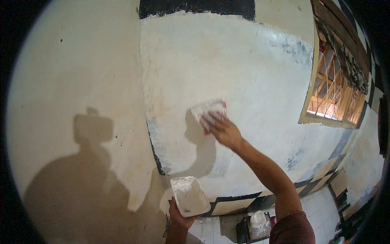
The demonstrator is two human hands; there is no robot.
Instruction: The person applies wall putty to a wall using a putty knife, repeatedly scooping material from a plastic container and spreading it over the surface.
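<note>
My right hand [221, 130] presses a flat putty scraper [208, 110] against the wall. The scraper is smeared white with red at its edges, and motion blurs it somewhat. Around it the wall [252, 89] has a white, uneven coat, with dark patches showing through near the window and lower down. Low in front of me, my left hand [180, 217] grips a shallow rectangular tray [190, 197] from its left side and underneath. White paste is smeared on the tray's far rim and inside.
A barred window [335, 89] with dark cloth hangs at the right. Below, a small dark stand [243, 229] on the tiled floor [319, 207] carries a white lump [258, 218]. Black-and-cream checks [237, 205] run along the wall's bottom. My shadow [81, 191] falls on the left wall.
</note>
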